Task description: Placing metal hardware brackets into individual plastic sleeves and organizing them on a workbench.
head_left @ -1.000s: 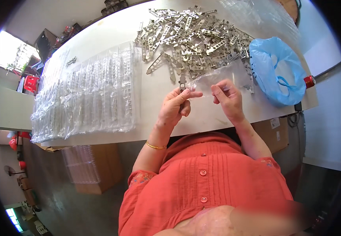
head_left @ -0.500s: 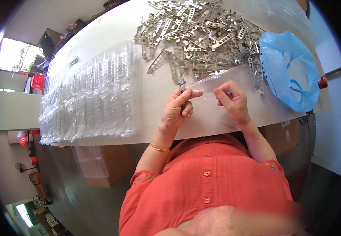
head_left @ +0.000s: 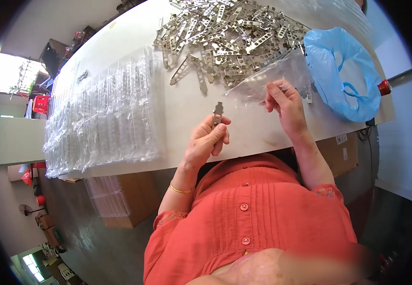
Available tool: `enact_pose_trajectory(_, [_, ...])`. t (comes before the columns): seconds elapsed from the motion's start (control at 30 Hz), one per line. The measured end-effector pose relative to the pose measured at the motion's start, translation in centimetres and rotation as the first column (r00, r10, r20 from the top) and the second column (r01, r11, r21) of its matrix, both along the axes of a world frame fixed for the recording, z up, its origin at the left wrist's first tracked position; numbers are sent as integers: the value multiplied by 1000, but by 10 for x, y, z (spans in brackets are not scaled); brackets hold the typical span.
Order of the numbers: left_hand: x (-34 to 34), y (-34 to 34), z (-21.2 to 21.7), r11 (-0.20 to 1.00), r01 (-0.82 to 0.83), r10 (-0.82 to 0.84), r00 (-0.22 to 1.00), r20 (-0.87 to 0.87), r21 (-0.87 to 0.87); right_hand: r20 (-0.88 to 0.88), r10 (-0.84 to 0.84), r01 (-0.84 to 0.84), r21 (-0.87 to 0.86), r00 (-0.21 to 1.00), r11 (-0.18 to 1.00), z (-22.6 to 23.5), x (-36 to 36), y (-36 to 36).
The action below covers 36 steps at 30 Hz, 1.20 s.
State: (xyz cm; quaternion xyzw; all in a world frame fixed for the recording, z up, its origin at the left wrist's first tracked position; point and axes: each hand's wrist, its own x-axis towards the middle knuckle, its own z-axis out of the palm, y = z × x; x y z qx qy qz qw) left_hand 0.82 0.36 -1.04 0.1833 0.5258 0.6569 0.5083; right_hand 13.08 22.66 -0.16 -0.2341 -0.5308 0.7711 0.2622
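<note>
1. The left hand [head_left: 207,142] was closed around a small flat metal bracket [head_left: 218,112], pinching its lower end between thumb and fingers so that the piece stood upright above the knuckles. The bracket was a narrow grey strip of stamped sheet metal with a squared top; finer detail was too small to tell. It sat over the near edge of the worktop [head_left: 187,107], close to the middle of that edge.
2. The right hand [head_left: 286,107] gripped a clear plastic bag [head_left: 267,80] between its fingertips at the bag's near side. The bag was thin, glossy and wrinkled; it lay slack on the worktop, reaching away from the hand toward the heap of metal parts. Hand and bag were to the right of the bracket, apart from it.
3. A heap of metal brackets [head_left: 229,40] covered the far middle of the worktop: long perforated silvery strips, piled loosely and crossing one another.
4. A stack of filled clear bags [head_left: 104,114] lay spread along the left part of the worktop, from its near edge toward the far side, in overlapping rows.
5. A blue plastic bag [head_left: 341,76] lay crumpled near the right edge of the worktop, just beyond the right hand.
6. A gold bangle [head_left: 181,189] circled the left wrist, below the near edge.
</note>
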Motion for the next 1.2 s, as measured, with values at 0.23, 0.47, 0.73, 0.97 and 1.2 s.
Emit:
enact_pose_trajectory(0.23, [9,1,14,991,118,-118,993,2,-67,56,121,-122,24,991,992,1,1,-6])
enact_pose_trajectory(0.47, [14,-1,18,994,91,-92,996,2,-57,137,319,-328,50,938,943,-2,0,-12])
enact_pose_trajectory(0.73, [7,-10,9,984,135,-142,988,55,119,241,441,-464,46,865,885,1,-2,-21])
enact_pose_trajectory(0.97, [13,3,12,998,61,-59,996,68,-23,268,526,-552,24,807,834,1,-2,-24])
enact_pose_trajectory(1.2, [9,-1,3,985,135,-140,989,-42,-106,308,489,-535,80,816,841,6,-8,-31])
